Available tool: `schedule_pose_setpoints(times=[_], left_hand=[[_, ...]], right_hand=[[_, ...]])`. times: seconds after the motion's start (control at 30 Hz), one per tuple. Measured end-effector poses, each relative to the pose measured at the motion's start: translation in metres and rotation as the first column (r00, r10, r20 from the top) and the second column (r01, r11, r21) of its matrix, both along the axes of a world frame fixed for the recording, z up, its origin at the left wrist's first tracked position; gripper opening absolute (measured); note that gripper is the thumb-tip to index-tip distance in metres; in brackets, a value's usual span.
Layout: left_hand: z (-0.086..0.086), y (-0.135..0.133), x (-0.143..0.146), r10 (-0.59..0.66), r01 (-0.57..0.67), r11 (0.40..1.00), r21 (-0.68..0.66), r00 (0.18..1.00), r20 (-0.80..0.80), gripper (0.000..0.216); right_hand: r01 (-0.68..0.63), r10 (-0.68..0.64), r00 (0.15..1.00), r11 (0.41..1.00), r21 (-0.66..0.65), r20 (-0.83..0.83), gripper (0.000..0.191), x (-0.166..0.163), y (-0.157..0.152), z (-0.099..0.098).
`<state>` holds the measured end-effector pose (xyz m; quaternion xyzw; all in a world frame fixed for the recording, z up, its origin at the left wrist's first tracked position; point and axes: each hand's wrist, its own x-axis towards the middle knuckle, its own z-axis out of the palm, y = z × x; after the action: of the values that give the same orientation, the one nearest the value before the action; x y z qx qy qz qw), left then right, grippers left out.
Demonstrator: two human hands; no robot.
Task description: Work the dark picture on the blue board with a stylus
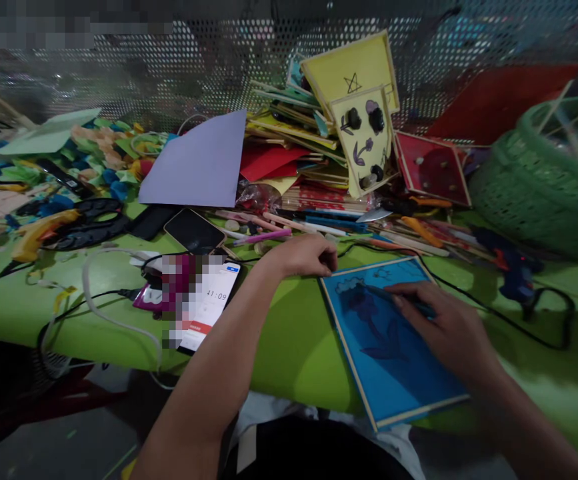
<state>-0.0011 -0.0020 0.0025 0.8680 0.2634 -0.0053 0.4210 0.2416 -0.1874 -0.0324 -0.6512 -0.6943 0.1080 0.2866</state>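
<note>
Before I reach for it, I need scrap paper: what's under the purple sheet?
The purple sheet overlaps red paper at its right edge and a dark flat object at its lower edge. Anything beneath its middle is covered.

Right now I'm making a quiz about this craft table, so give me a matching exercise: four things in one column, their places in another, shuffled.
Things:
1. blue framed board
2. phone showing a timer
3. green basket
4. black scissors

Places:
A. far right of the table
B. under the right hand
C. left side, beside a yellow tool
D. left of the left hand, near the table's front edge

Pairs: 1-B, 2-D, 3-A, 4-C
</note>
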Motion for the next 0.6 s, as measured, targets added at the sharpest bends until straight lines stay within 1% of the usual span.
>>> schedule_pose_setpoints(times=[0.2,0.37,0.5,0.6], left_hand=[[-0.0027,0.001,0.0,0.002,-0.002,1.0,-0.005,1.0,0.011,0.017],[-0.0008,0.0006,-0.0006,0.008,-0.008,1.0,-0.01,1.0,0.006,0.017],[-0.0008,0.0003,-0.0011,0.011,-0.011,1.0,-0.013,1.0,0.01,0.016],[-0.0015,0.0005,-0.0013,0.009,-0.009,1.0,-0.008,1.0,0.015,0.016]], right_hand=[[0.029,-0.029,1.0,0.999,0.025,-0.005,0.028,-0.0002,0.0002,-0.0008],[-0.009,0.01,1.0,1.0,0.026,-0.01,0.025,0.0028,-0.0011,-0.0036],[0.018,-0.018,1.0,1.0,0.011,-0.008,0.023,0.0017,-0.0022,-0.0006],[0.004,-0.004,1.0,1.0,-0.007,-0.002,0.022,-0.0003,-0.0017,0.0023]])
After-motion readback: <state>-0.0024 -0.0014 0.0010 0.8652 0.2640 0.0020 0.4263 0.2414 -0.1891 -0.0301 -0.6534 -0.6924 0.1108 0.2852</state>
